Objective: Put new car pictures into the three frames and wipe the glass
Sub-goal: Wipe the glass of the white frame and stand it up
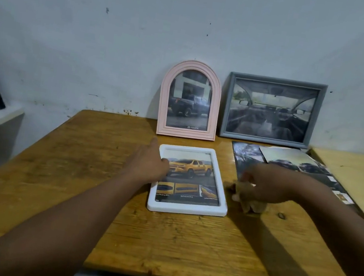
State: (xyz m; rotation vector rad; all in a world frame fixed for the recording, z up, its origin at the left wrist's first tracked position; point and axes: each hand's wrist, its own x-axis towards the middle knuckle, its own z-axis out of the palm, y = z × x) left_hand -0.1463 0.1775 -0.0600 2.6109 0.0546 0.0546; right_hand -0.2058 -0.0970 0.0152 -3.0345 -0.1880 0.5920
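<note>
A white frame (186, 210) lay flat before me, holding a yellow pickup picture (194, 175). Behind it stood a pink arched frame (213, 114) and a grey frame (264, 139) — both upright, both filled. A crumpled tan cloth (252, 202) and loose car pictures (296, 162) lay right of it.

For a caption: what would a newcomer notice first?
A white rectangular frame holding a yellow pickup picture lies flat mid-table, left hand on its edge. Beside it the right hand grips a crumpled tan cloth. A pink arched frame and grey rectangular frame stand by the wall.
</note>
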